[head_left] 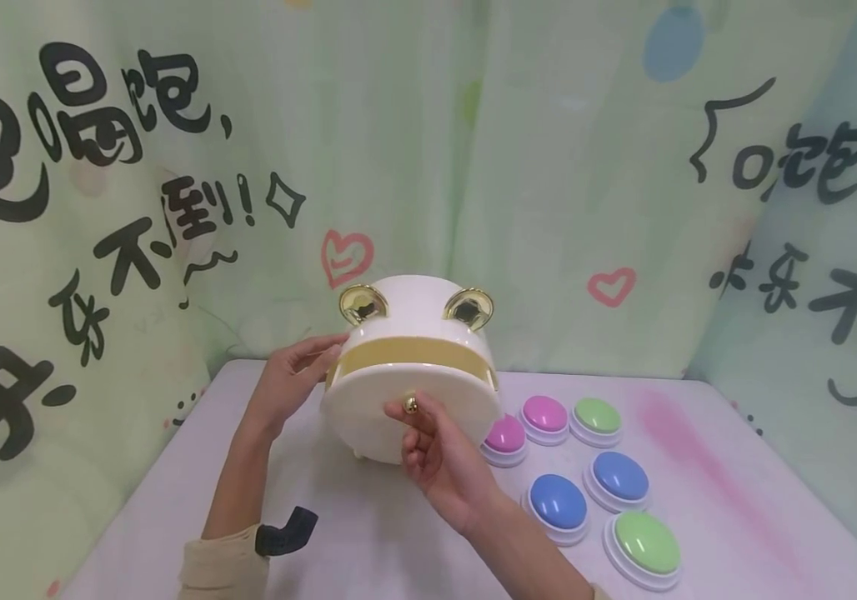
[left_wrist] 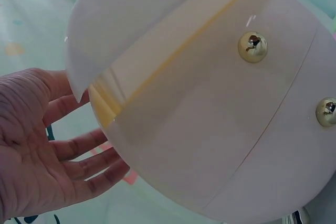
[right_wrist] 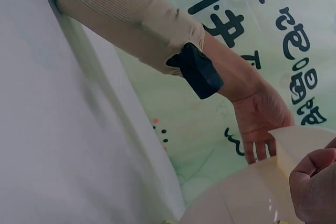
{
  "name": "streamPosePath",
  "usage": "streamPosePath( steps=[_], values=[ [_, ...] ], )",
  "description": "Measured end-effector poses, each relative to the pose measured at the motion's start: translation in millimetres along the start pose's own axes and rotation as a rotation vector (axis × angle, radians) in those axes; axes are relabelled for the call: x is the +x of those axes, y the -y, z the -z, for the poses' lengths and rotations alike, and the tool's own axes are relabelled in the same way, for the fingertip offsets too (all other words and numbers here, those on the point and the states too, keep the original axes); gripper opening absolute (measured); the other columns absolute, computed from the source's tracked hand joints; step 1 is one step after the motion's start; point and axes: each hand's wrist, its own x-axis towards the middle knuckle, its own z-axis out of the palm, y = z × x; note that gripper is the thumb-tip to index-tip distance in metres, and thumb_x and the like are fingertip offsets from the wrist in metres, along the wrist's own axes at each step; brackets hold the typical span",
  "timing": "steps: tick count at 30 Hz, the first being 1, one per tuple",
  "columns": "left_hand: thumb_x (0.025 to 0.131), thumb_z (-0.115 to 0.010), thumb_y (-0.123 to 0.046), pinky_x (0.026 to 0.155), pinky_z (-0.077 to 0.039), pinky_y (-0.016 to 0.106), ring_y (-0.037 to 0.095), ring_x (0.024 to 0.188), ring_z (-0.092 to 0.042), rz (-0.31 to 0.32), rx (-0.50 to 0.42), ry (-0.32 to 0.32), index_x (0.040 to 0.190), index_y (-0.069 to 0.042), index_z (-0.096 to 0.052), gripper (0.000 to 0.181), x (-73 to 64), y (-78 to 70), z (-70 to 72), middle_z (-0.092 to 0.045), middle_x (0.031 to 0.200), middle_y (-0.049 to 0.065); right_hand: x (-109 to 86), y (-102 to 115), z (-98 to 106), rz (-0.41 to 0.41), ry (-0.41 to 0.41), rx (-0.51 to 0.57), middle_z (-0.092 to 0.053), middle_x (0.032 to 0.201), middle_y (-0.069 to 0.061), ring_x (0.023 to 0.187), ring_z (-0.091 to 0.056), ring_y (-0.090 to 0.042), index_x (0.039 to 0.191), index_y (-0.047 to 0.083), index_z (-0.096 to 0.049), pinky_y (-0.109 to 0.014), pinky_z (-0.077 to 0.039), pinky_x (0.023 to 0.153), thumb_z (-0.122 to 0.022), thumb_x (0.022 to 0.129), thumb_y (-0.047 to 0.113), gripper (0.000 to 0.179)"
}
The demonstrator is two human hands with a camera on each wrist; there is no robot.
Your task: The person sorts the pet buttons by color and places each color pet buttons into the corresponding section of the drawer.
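Observation:
A glossy white round box (head_left: 419, 307) with two gold-rimmed round eyes stands on the table. Its round white front panel (head_left: 364, 421) leans outward at the top, and a yellow-gold band shows in the gap above. My right hand (head_left: 449, 471) pinches the small gold knob (head_left: 411, 405) on that panel between thumb and finger. At the box's left side, my left hand (head_left: 295, 382) touches the shell. In the left wrist view its fingers (left_wrist: 86, 145) reach along the edge, fairly straight and spread. Gold ball-shaped feet (left_wrist: 253, 46) show on the box's underside there.
To the right of the box sit several round push buttons: pink (head_left: 546, 414), green (head_left: 648, 542) and blue (head_left: 559, 502), each on a white base. A printed curtain (head_left: 526, 183) surrounds the white table (head_left: 714, 500). A black strap piece (head_left: 288, 533) sits at the left sleeve.

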Motion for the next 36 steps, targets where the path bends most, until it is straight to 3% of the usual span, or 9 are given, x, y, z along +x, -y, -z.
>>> streamPosePath(
  steps=[10,16,25,32,36],
  values=[
    [0.099,-0.070,-0.035,0.110,-0.038,0.063,0.033,0.130,-0.058,0.021,-0.009,0.024,0.136,-0.014,-0.068,0.043,-4.1,-0.3,2.1,-0.063,0.141,0.009,-25.2,-6.3,-0.9,-0.031,0.061,-0.021,-0.072,0.084,0.010,0.061,-0.054,0.003,0.102,0.012,-0.077,-0.011,-0.042,0.058,-0.063,0.100,0.041,0.032],
    [0.099,-0.070,-0.031,0.105,-0.047,0.057,0.033,0.129,-0.060,-0.008,-0.025,0.027,0.136,-0.011,-0.067,0.043,-4.2,-1.2,1.7,-0.063,0.141,0.010,-35.2,-10.2,-1.2,-0.037,0.103,-0.041,-0.073,0.089,0.010,0.061,-0.056,0.003,0.104,0.013,-0.076,-0.011,-0.042,0.058,-0.061,0.101,0.040,0.031],
    [0.099,-0.069,-0.029,0.098,-0.053,0.045,0.031,0.126,-0.062,-0.017,-0.027,0.028,0.136,-0.011,-0.067,0.041,-3.3,-4.6,2.0,-0.064,0.139,0.010,-43.2,-13.9,0.0,-0.030,0.137,-0.072,-0.064,0.068,0.011,0.061,-0.054,0.003,0.103,0.014,-0.077,-0.011,-0.041,0.058,-0.055,0.104,0.038,0.032],
    [0.099,-0.069,-0.027,0.093,-0.053,0.037,0.030,0.125,-0.063,-0.025,-0.029,0.028,0.136,-0.011,-0.067,0.040,-3.6,-5.3,2.0,-0.064,0.140,0.009,-46.4,-17.3,0.9,-0.024,0.150,-0.067,-0.064,0.066,0.011,0.059,-0.054,0.002,0.104,0.014,-0.075,-0.012,-0.041,0.058,-0.055,0.104,0.040,0.033],
    [0.099,-0.069,-0.027,0.092,-0.053,0.036,0.030,0.125,-0.063,-0.027,-0.028,0.027,0.136,-0.011,-0.067,0.040,-3.8,-5.3,1.7,-0.064,0.140,0.009,-51.4,-18.1,0.7,-0.068,0.174,-0.079,-0.062,0.063,0.011,0.056,-0.053,0.000,0.102,0.015,-0.075,-0.015,-0.040,0.059,-0.050,0.105,0.038,0.034]
  ],
)
